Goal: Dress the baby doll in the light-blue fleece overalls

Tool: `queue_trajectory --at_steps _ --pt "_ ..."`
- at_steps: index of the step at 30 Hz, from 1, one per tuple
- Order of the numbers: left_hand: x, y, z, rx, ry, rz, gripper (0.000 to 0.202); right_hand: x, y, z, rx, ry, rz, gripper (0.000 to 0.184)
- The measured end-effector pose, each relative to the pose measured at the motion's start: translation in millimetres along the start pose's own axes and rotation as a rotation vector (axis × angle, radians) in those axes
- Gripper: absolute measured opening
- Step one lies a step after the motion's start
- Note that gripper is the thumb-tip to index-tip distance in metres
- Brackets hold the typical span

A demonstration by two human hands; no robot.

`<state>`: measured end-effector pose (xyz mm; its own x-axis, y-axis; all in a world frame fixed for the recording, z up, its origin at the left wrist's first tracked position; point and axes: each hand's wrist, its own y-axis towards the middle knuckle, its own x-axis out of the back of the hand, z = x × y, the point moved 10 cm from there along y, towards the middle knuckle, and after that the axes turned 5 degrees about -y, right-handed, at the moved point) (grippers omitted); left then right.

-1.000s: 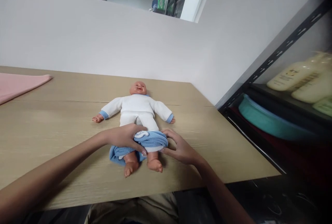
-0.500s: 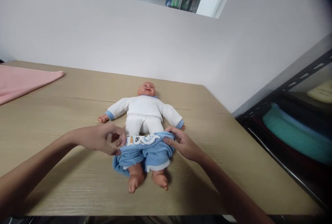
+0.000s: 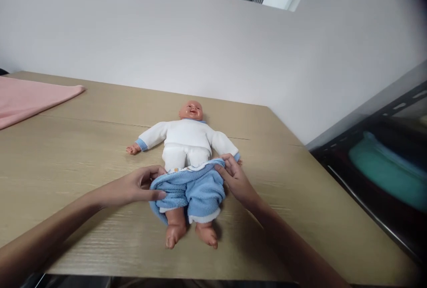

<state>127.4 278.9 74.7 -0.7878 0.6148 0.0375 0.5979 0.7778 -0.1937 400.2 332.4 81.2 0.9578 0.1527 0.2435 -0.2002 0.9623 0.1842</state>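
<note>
A baby doll [image 3: 187, 137] in a white top with blue cuffs lies on its back, head away from me and bare feet towards me. Blue fleece pants [image 3: 203, 192] with white hems cover its lower legs, and their waistband lies across the thighs. My left hand [image 3: 142, 186] grips the waistband on the left, its thumb on the outside and the other fingers partly hidden behind the cloth. On the right, my right hand [image 3: 235, 179] pinches the waistband edge between thumb and fingers. White cloth shows on the doll's upper thighs above the waistband.
The doll rests on a wooden table [image 3: 100, 234] against a pale wall [image 3: 167, 43]. A pink cloth [image 3: 33, 99] lies at the far left. On the right, a dark metal rack [image 3: 376, 123] holds a teal item [image 3: 383, 168].
The pants' waistband has moved up the doll's thighs, and less of its patterned inside shows. Both hands have shifted slightly up with it; the left thumb now lies over the blue cloth.
</note>
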Motion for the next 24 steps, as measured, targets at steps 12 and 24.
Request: queue_trajectory --at_steps 12,24 --pt "29.7 21 8 -0.232 -0.174 -0.387 0.042 -10 11 12 0.151 -0.238 -0.148 0.031" --pt "45.0 25 -15 -0.35 -0.161 -0.478 0.043 -10 30 25 0.216 -0.289 -0.259 0.03"
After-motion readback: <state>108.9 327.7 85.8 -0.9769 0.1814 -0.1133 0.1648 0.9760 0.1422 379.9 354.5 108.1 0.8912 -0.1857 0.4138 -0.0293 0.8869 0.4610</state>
